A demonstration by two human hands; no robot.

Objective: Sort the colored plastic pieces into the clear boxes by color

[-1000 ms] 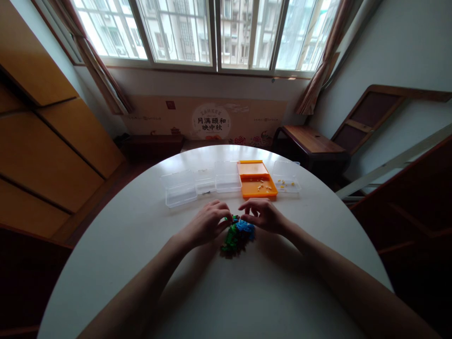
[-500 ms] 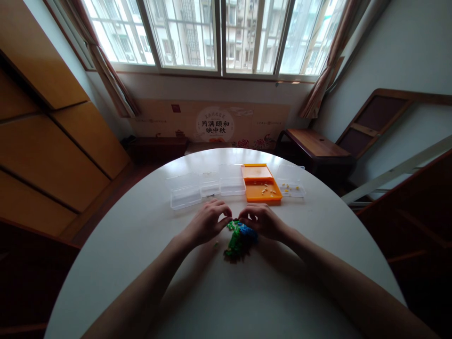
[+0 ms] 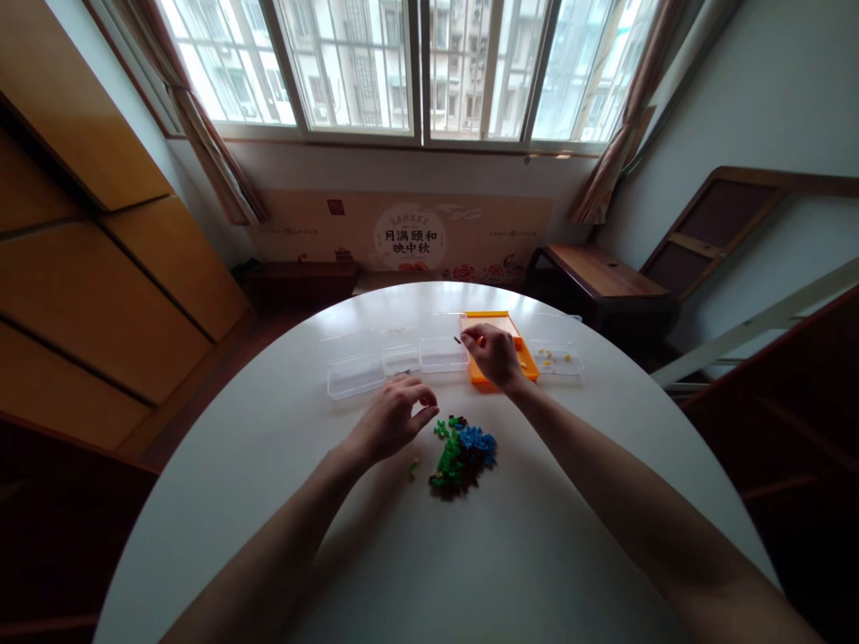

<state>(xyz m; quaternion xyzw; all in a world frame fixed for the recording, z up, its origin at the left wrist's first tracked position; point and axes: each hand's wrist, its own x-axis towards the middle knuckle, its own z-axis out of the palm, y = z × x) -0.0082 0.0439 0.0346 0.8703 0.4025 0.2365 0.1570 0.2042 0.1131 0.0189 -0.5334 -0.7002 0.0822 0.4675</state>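
My right hand [image 3: 493,353] is raised over the orange box [image 3: 503,379], pinching a small dark brown brick [image 3: 457,339] between thumb and fingertips. To the left of the brick pile, my left hand [image 3: 397,413] hovers just above the table, its thumb and index fingertips brought together. Whether a tiny piece sits between those fingertips I cannot make out. Below and between the hands lies a loose pile of small green bricks [image 3: 451,461], blue bricks [image 3: 478,442] and dark brown bricks [image 3: 456,491]. The right hand hides much of the orange box's inside.
Clear plastic boxes [image 3: 355,379] with raised lids stand in a row along the far part of the round white table [image 3: 268,501]. The rightmost clear box [image 3: 575,365] holds several yellow pieces. A small loose piece [image 3: 413,467] lies left of the pile.
My right hand has moved from the pile, away from me and up to the orange box, carrying a dark brown brick. The left hand has stayed almost in place, and the pile is uncovered.
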